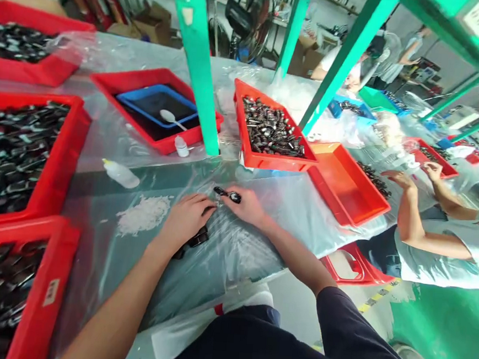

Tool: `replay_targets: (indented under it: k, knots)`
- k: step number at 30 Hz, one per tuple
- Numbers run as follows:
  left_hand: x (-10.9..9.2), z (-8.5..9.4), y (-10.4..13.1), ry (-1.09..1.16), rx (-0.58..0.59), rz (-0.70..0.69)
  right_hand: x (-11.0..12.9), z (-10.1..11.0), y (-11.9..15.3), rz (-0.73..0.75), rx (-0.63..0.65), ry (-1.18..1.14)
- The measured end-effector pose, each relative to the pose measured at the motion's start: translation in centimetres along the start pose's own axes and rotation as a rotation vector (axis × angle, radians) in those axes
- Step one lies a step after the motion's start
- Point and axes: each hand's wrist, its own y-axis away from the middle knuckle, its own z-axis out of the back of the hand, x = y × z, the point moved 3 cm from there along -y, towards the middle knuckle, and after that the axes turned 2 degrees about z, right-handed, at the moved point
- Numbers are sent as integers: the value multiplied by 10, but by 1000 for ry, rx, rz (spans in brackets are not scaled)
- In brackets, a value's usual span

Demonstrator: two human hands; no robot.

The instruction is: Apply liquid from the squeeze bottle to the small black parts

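My right hand (246,205) pinches a small glossy black part (235,197) with a rounded, shiny end, held just above the plastic-covered table (254,247). My left hand (187,219) is beside it on the left, its fingers curled and pressed together. Something dark shows at the left fingertips, too small to make out. Several black glossy pieces (198,237) lie on the sheet under and beside my left palm. Left of that hand is a spread pile of small white bits (143,215). A white squeeze bottle (120,174) with a yellow tip lies behind the pile.
Red bins of dark parts (52,187) line the left side. Another filled red bin (276,159) stands ahead, beside an orange-red tray (347,182). A blue tray (158,104) holds a white spoon (168,116). Green posts (199,60) rise from the table. A co-worker (434,233) sits at right.
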Motion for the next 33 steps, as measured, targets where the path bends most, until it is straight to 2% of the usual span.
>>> replay_targets:
  k: [3, 5, 9, 11, 14, 17, 24, 28, 31, 33]
  knots:
    - [0, 6, 1, 31, 28, 24, 0, -3, 2, -11, 47, 22]
    - [0, 15, 1, 77, -4, 68, 2, -5, 3, -14, 64, 28]
    - [0, 39, 4, 239, -216, 207, 8, -6, 7, -4, 97, 26]
    - [-3, 45, 6, 316, -275, 248, 10, -8, 8, 16, 140, 35]
    - [-9, 44, 7, 366, -270, 241, 11, -12, 9, 52, 187, 48]
    - [-11, 42, 7, 393, -235, 246, 12, -12, 9, 72, 180, 44]
    - [-6, 44, 7, 440, -180, 238, 20, -9, 10, 72, 193, 148]
    - [-7, 38, 8, 496, -259, 236, 21, -6, 13, 105, 144, 141]
    - [-14, 32, 8, 520, -327, 155, 18, -5, 15, 87, 113, 108]
    - [-16, 29, 7, 499, -324, 111, 15, -4, 14, 65, 96, 57]
